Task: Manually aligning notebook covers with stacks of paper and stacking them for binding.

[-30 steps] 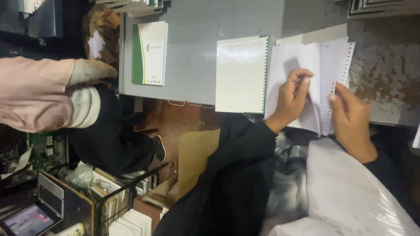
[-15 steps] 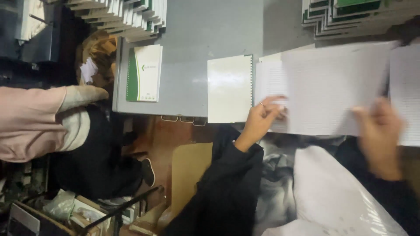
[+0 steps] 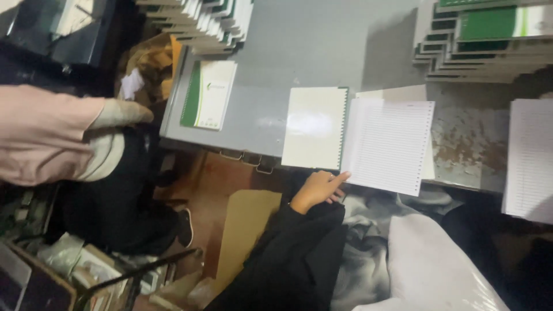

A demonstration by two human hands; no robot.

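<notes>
On the grey table (image 3: 322, 52), one left hand (image 3: 315, 189) touches one open spiral notebook (image 3: 357, 138).

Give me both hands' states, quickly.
Left hand: open, holding nothing, fingertips touching the white lined punched paper sheets at the grey metal table edge.
Right hand: not in view.

Left hand (image 3: 315, 190) in dark sleeve, fingertip touching lower corner of lined sheets (image 3: 389, 144) – beside a spiral notebook (image 3: 315, 128) on grey table (image 3: 305, 52). Stacked notebooks (image 3: 484, 40) – top right.
</notes>
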